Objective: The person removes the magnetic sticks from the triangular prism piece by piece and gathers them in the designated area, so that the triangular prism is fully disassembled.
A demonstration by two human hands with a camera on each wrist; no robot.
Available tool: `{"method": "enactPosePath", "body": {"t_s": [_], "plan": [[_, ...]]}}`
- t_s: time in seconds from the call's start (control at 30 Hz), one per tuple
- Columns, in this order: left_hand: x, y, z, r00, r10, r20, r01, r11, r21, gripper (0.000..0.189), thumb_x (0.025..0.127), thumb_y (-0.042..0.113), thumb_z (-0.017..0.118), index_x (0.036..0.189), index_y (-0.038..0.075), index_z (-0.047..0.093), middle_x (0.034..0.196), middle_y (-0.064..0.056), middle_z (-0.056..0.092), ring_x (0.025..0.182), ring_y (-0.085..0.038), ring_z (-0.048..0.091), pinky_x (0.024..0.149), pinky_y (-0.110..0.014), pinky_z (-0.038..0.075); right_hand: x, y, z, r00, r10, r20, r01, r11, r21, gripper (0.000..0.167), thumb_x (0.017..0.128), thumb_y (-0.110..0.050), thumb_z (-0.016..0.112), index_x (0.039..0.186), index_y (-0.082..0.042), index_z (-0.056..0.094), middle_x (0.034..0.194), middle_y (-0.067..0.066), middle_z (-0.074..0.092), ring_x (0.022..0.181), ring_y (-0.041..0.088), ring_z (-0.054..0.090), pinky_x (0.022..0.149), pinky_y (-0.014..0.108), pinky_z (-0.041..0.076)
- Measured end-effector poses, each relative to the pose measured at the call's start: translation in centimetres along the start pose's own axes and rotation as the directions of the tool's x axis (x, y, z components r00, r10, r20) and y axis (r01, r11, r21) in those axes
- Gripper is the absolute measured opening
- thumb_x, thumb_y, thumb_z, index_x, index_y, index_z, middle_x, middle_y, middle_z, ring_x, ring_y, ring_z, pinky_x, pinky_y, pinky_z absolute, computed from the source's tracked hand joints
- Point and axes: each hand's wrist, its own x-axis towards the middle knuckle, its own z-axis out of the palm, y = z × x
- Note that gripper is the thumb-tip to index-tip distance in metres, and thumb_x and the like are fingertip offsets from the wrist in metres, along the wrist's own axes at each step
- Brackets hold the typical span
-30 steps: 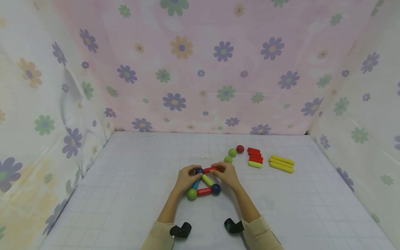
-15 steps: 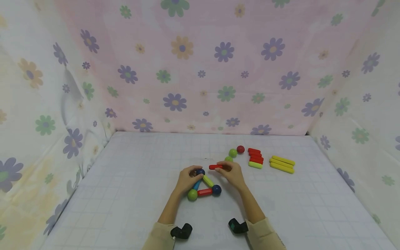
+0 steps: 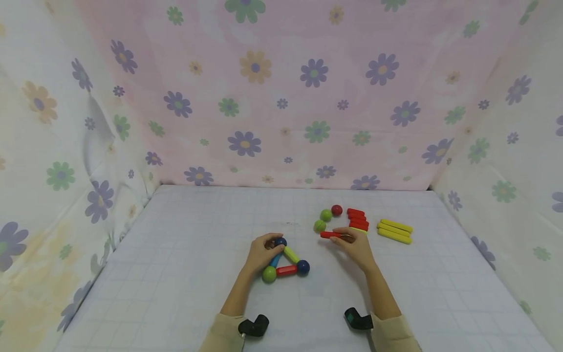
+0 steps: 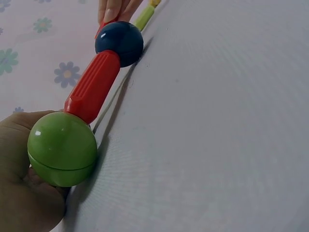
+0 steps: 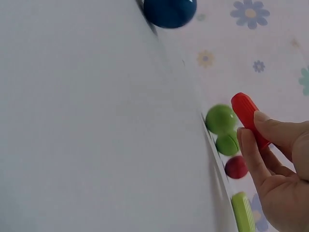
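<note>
A triangle of short rods and balls lies mid-table in the head view: a green ball (image 3: 269, 274), a red rod (image 3: 287, 270), a dark blue ball (image 3: 303, 267), a yellow-green rod (image 3: 291, 254), a blue rod (image 3: 275, 260) and a second dark blue ball (image 3: 280, 241) at its top. My left hand (image 3: 262, 253) holds that top ball between thumb and fingers. To the right, my right hand (image 3: 355, 245) pinches a loose red rod (image 5: 250, 118) by one end, its other end pointing left, near the loose green balls.
Two green balls (image 3: 326, 215) and a dark red ball (image 3: 336, 210) sit behind my right hand. Several red rods (image 3: 357, 219) lie beside them with a yellow-green rod (image 5: 243, 212). Three longer yellow rods (image 3: 394, 231) lie farther right. A flowered cloth (image 3: 281, 117) walls the table's back and sides.
My right hand has pulled the red rod away from the top blue ball and carried it right, toward the loose pieces. My left hand and the triangle have stayed in place.
</note>
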Motion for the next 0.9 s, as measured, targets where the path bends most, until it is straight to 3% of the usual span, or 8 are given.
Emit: {"method": "enactPosePath", "body": {"t_s": [0.13, 0.27, 0.53, 0.8, 0.9], "plan": [[-0.1, 0.0, 0.0, 1.000, 0.004, -0.002, -0.004, 1.000, -0.004, 0.033, 0.085, 0.014, 0.067, 0.116, 0.003, 0.065, 0.098, -0.009, 0.064, 0.081, -0.014, 0.052, 0.072, -0.024, 0.044, -0.5, 0.9, -1.3, 0.999, 0.015, -0.046, -0.016, 1.000, -0.021, 0.036, 0.084, -0.014, 0.071, 0.113, 0.007, 0.063, 0.107, 0.022, 0.063, 0.091, 0.008, 0.063, 0.080, 0.011, 0.047], [-0.1, 0.1, 0.0, 1.000, 0.007, -0.002, -0.007, 1.000, -0.005, 0.034, 0.085, 0.014, 0.067, 0.116, 0.003, 0.064, 0.099, -0.010, 0.064, 0.082, -0.014, 0.052, 0.072, -0.024, 0.044, -0.9, 1.1, -2.5, 0.994, 0.084, -0.067, -0.088, 0.994, -0.070, 0.039, 0.086, -0.019, 0.070, 0.116, 0.004, 0.062, 0.112, 0.021, 0.062, 0.091, 0.003, 0.061, 0.080, 0.008, 0.044], [-0.1, 0.2, 0.0, 1.000, 0.004, -0.006, -0.004, 1.000, 0.014, 0.034, 0.085, 0.014, 0.067, 0.117, 0.003, 0.064, 0.099, -0.009, 0.064, 0.082, -0.014, 0.052, 0.072, -0.024, 0.044, -1.5, 1.9, -4.8, 0.975, 0.203, -0.095, -0.214, 0.967, -0.139, 0.044, 0.089, -0.029, 0.066, 0.122, -0.001, 0.060, 0.120, 0.018, 0.058, 0.106, 0.024, 0.054, 0.079, 0.010, 0.044], [-0.2, 0.3, 0.0, 1.000, -0.009, -0.006, 0.010, 1.000, 0.014, 0.034, 0.085, 0.016, 0.067, 0.117, 0.004, 0.064, 0.098, -0.008, 0.064, 0.082, -0.014, 0.052, 0.072, -0.024, 0.043, -1.8, 2.9, -5.8, 0.962, 0.227, -0.150, -0.247, 0.959, -0.138, 0.049, 0.086, -0.031, 0.068, 0.121, 0.002, 0.059, 0.119, 0.022, 0.059, 0.089, -0.005, 0.054, 0.077, 0.007, 0.044], [-0.2, 0.3, 0.1, 1.000, -0.009, -0.006, 0.009, 1.000, 0.012, 0.034, 0.085, 0.016, 0.067, 0.117, 0.004, 0.064, 0.097, -0.008, 0.064, 0.082, -0.014, 0.051, 0.072, -0.024, 0.043, -1.8, 2.9, -5.9, 0.961, 0.228, -0.159, -0.249, 0.961, -0.122, 0.049, 0.085, -0.029, 0.069, 0.120, 0.004, 0.058, 0.116, 0.023, 0.060, 0.084, -0.010, 0.054, 0.076, 0.006, 0.044]]}}
